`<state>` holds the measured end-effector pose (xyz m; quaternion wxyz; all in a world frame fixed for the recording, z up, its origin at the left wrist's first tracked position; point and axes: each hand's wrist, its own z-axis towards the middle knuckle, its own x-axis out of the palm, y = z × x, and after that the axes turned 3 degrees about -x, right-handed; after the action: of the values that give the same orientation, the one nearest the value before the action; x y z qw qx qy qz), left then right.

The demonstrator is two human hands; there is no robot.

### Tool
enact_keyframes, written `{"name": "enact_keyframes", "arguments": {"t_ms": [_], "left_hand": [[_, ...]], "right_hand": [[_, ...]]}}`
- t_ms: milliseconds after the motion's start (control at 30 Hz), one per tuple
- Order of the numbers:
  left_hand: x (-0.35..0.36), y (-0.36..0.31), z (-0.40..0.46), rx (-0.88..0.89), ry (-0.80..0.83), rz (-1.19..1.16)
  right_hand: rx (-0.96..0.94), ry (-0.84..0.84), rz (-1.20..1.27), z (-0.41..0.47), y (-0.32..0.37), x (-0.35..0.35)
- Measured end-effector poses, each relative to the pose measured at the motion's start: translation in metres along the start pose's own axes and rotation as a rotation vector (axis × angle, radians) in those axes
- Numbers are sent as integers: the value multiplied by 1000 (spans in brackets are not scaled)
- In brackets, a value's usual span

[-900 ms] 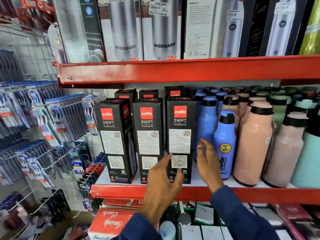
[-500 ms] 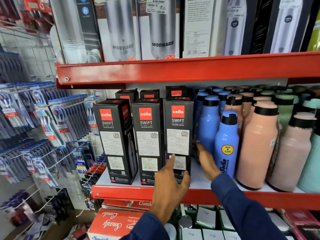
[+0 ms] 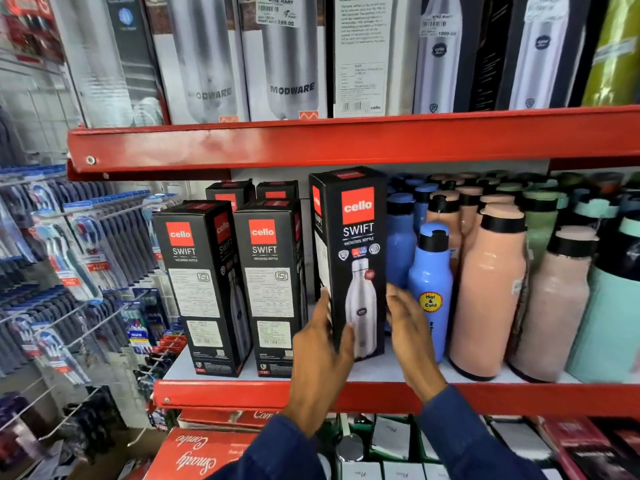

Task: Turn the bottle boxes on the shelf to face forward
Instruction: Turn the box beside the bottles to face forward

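Observation:
Three black Cello Swift bottle boxes stand in the front row of the red middle shelf (image 3: 242,393). The left box (image 3: 197,278) and the middle box (image 3: 270,278) show their printed label sides. The right box (image 3: 358,237) shows its bottle picture to the front and sits higher than the other two. My left hand (image 3: 322,351) grips its lower left edge, thumb on the front face. My right hand (image 3: 410,327) lies flat against its lower right side. More black boxes (image 3: 230,194) stand behind.
Blue bottles (image 3: 431,282), peach bottles (image 3: 488,289) and pale green ones crowd the shelf just right of the held box. The red upper shelf (image 3: 346,140) hangs close above it. Toothbrush packs (image 3: 69,258) hang on hooks at the left. Boxed goods fill the shelf below.
The right box has been turned from its label side to its bottle-picture side and raised. Both hands moved from its base onto its sides.

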<state>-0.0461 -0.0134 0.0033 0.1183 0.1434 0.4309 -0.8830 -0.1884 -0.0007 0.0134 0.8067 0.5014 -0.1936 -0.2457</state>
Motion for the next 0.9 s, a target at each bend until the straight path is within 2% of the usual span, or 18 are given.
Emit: {"name": "enact_keyframes", "arguments": {"t_ms": [167,667,733,800,867,900], "left_hand": [[-5,8,5,7,15,8],[-12,32,-8,-65,126,77],[-21,30,-15,-64,127,76],[-36,27,-25,-83,96,62],[-55,28,-33,-97,6,91],[-65,30,-34,-111,-45,113]], "right_hand": [[-157,-11,-174,-23,-11,0],[-145,17,-255,-55,-19,11],[-159,-16,-235,-59,-15,10],[-218,-127,-225,-69,-9,9],[-313,-234,-227,-81,-1,11],[-359,-229,-234,-88,3,15]]}}
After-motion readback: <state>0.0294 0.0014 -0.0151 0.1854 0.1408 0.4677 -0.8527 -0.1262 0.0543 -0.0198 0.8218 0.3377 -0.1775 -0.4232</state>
